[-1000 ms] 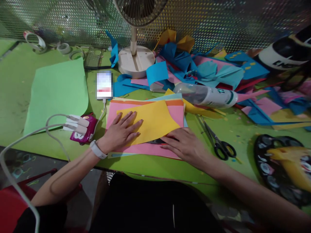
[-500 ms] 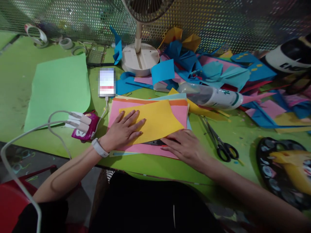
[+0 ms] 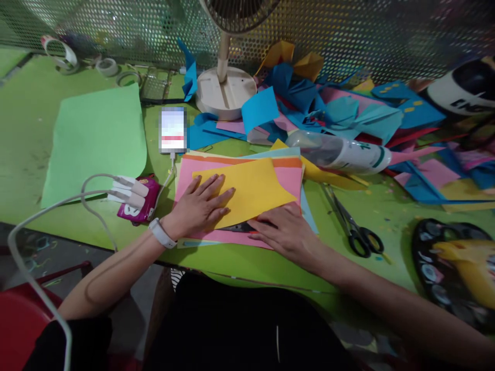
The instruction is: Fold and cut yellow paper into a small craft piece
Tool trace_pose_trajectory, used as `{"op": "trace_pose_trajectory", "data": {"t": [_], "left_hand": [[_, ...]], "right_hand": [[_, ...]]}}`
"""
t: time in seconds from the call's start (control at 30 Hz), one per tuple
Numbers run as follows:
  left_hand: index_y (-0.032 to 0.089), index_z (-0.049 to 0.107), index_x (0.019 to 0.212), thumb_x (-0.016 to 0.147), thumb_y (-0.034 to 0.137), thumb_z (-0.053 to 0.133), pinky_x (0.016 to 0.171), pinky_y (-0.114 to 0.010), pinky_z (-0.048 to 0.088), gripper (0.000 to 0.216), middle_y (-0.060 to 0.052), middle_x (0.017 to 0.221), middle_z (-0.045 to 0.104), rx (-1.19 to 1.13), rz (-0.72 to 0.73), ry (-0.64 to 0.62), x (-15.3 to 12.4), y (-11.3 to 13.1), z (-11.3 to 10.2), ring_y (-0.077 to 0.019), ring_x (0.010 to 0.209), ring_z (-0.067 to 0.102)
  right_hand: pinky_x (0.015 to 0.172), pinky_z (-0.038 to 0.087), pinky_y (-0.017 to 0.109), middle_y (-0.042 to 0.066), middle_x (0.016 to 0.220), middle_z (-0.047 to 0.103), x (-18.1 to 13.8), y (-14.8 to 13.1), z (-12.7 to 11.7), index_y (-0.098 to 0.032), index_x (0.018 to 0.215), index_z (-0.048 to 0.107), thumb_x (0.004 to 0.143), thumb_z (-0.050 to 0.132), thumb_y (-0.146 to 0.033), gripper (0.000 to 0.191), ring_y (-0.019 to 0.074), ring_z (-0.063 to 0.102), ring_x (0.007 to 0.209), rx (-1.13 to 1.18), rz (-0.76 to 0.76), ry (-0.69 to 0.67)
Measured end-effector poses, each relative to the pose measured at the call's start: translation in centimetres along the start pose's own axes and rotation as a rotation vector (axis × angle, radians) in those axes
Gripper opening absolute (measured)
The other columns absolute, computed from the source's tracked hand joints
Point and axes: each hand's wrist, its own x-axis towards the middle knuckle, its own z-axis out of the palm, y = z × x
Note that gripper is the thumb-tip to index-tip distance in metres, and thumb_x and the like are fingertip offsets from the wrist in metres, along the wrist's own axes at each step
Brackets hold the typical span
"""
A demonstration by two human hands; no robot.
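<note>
My left hand (image 3: 201, 206) lies flat, fingers spread, on the yellow sheet (image 3: 255, 188), which tops a pink sheet (image 3: 288, 175). My right hand (image 3: 288, 232) presses open-palmed on the yellow sheet's near right corner. Well right of that sheet, a black palette (image 3: 425, 270) holds a yellow paper piece (image 3: 472, 263). Since a moment ago my right hand has slid slightly left along the edge, and the left has stayed put
</note>
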Motion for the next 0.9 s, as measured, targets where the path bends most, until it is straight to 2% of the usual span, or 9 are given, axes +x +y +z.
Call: {"op": "trace_pose_trajectory", "data": {"t": [0.3, 0.7, 0.8, 0.9], "left_hand": [[0.027, 0.037, 0.146, 0.100, 0.042, 0.034, 0.118, -0.047, 0.014, 0.049, -0.008, 0.157, 0.031, -0.025, -0.010, -0.006, 0.0, 0.0, 0.0, -0.0243, 0.146, 0.023], [0.025, 0.036, 0.147, 0.100, 0.040, 0.034, 0.118, -0.049, 0.017, 0.049, -0.010, 0.157, 0.031, 0.017, 0.001, 0.000, -0.2, -0.4, -0.2, -0.0252, 0.146, 0.024], [0.024, 0.035, 0.147, 0.100, 0.040, 0.035, 0.118, -0.050, 0.017, 0.050, -0.011, 0.157, 0.030, 0.036, 0.025, 0.018, -0.2, -0.6, -0.2, -0.0252, 0.146, 0.023], [0.024, 0.033, 0.148, 0.100, 0.042, 0.035, 0.117, -0.050, 0.019, 0.051, -0.012, 0.157, 0.029, 0.056, 0.057, 0.023, -0.1, -0.9, -0.2, -0.0252, 0.147, 0.022]], "right_hand": [[0.073, 0.036, 0.034, 0.006, 0.086, 0.068, 0.8, -0.5, 0.6, -0.019, 0.109, 0.069, 0.098, 0.049, -0.036, 0.029, 0.0196, 0.058, 0.083, -0.021, -0.008, -0.043], [0.074, 0.034, 0.034, 0.003, 0.084, 0.066, 1.6, -1.3, 1.3, -0.020, 0.106, 0.068, 0.093, 0.058, -0.032, 0.020, 0.0179, 0.056, 0.079, 0.039, -0.068, -0.003], [0.077, 0.036, 0.035, 0.002, 0.083, 0.067, 0.8, -1.3, 0.8, -0.022, 0.109, 0.068, 0.093, 0.060, -0.031, 0.020, 0.0164, 0.056, 0.077, 0.055, -0.087, 0.021], [0.081, 0.040, 0.036, 0.005, 0.088, 0.068, -0.6, -0.7, -0.9, -0.019, 0.111, 0.068, 0.092, 0.061, -0.031, 0.023, 0.0172, 0.058, 0.081, 0.035, -0.035, 0.015]]}}
